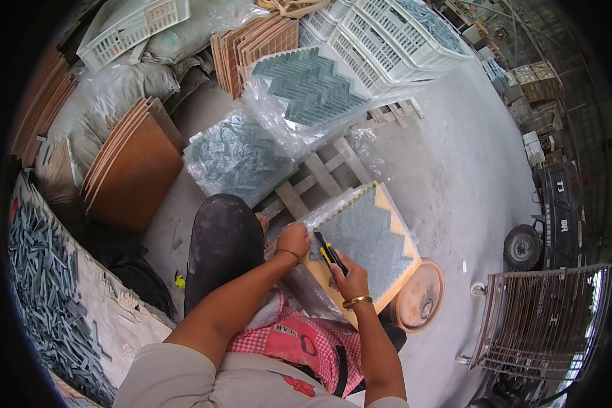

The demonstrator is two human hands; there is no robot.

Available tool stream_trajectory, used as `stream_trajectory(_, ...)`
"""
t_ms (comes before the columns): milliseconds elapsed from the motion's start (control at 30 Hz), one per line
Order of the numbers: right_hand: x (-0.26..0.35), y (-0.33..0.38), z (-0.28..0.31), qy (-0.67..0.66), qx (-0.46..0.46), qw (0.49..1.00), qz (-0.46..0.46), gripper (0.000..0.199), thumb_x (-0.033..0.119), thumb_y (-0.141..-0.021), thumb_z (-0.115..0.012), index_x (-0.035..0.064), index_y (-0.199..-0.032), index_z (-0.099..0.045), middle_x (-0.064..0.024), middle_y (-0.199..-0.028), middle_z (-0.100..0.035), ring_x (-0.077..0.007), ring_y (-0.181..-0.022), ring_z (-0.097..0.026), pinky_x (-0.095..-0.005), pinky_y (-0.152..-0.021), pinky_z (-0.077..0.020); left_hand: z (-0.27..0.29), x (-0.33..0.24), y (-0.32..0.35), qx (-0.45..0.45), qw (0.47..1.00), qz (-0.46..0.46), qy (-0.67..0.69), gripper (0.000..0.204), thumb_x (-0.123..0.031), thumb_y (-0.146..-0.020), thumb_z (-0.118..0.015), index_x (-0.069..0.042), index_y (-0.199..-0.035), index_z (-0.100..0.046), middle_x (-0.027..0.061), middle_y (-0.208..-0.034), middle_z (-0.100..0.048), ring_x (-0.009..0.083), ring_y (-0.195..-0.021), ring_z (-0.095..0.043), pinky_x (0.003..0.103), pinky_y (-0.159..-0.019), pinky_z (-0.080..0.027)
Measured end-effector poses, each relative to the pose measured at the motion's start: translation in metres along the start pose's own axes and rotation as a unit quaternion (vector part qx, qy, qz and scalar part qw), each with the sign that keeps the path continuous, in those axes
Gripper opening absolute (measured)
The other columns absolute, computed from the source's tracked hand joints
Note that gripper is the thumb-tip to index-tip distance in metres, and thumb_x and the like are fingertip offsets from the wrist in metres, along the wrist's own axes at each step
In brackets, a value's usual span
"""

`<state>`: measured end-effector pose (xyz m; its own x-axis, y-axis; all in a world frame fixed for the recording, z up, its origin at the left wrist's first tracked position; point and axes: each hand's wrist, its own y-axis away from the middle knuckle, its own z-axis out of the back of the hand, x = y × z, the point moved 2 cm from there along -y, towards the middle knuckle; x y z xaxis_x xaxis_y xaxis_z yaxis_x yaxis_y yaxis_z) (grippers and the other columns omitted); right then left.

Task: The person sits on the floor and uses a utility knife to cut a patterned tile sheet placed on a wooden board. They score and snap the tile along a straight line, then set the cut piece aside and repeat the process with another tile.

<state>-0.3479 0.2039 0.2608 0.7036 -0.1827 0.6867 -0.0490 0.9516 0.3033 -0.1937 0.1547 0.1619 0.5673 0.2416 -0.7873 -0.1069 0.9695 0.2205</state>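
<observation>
My right hand [350, 277] is wrapped round a yellow and black utility knife [331, 254], which points up and to the left over a board [382, 197]. On that board lies a grey-green mosaic tile sheet [367, 234] with a mesh-like surface and a zigzag right edge. At the board's left edge my left hand [294, 242] is closed; what its fingers hold, if anything, is hidden. Clear plastic film [313, 289] hangs below the board's near side, close to my left forearm.
Wrapped stacks of herringbone tile sheets [236, 158] rest by a wooden pallet [316, 178]. White crates [387, 41] stand behind, brown boards [139, 170] at left. Loose tile strips [47, 292] cover a surface at far left. A round lid [418, 296] is right of the board; a vehicle [557, 224] stands further right.
</observation>
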Motion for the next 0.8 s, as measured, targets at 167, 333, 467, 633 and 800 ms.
stream_trajectory(167,0.002,-0.002,-0.001,0.051,-0.019,0.998,0.03,0.036,0.021,-0.08,-0.059,0.008,-0.114,-0.056,-0.0149,-0.06,-0.06,-0.0233,-0.048,-0.059,-0.0336,-0.052,-0.0475,0.001,-0.002,0.0,0.001,1.0,0.01,-0.005,0.014,-0.017,-0.066,-0.066,-0.006,-0.071,-0.059,0.0155,-0.077,-0.059,0.0345,-0.077,-0.058,0.042,-0.067,-0.046)
stream_trajectory(333,-0.004,-0.01,-0.006,0.205,-0.033,0.975,0.086,0.04,0.027,-0.081,-0.058,0.0151,-0.119,-0.052,-0.018,-0.067,-0.061,-0.0349,-0.058,-0.059,-0.0434,-0.055,-0.0465,0.007,-0.009,0.0,0.011,1.0,0.025,-0.011,0.011,-0.015,-0.071,-0.056,-0.005,-0.073,-0.06,0.0179,-0.083,-0.06,0.0365,-0.08,-0.057,0.045,-0.071,-0.046)
stream_trajectory(467,0.009,-0.014,-0.01,0.276,-0.009,0.958,0.077,0.042,0.027,-0.083,-0.054,0.0176,-0.122,-0.046,-0.0176,-0.069,-0.061,-0.0361,-0.061,-0.059,-0.0458,-0.055,-0.0458,0.008,-0.008,-0.001,0.008,1.0,0.015,-0.017,0.011,-0.015,-0.071,-0.057,-0.005,-0.072,-0.06,0.0173,-0.081,-0.06,0.0365,-0.079,-0.057,0.045,-0.07,-0.046)
stream_trajectory(633,0.019,-0.008,-0.015,0.33,0.006,0.942,0.053,0.041,0.026,-0.084,-0.053,0.0164,-0.123,-0.044,-0.0164,-0.067,-0.06,-0.0342,-0.062,-0.06,-0.0451,-0.054,-0.0466,0.003,-0.004,-0.002,-0.011,1.0,0.026,0.011,0.01,-0.015,-0.07,-0.059,-0.005,-0.07,-0.06,0.0171,-0.078,-0.06,0.0358,-0.078,-0.058,0.044,-0.068,-0.046)
stream_trajectory(800,0.019,0.004,-0.019,0.327,-0.002,0.944,0.051,0.041,0.025,-0.083,-0.054,0.014,-0.122,-0.047,-0.0177,-0.066,-0.06,-0.0355,-0.062,-0.059,-0.0453,-0.055,-0.0462,-0.002,0.001,-0.004,-0.023,0.998,0.032,0.049,0.011,-0.016,-0.069,-0.061,-0.005,-0.068,-0.061,0.0165,-0.074,-0.06,0.0356,-0.073,-0.059,0.042,-0.065,-0.047)
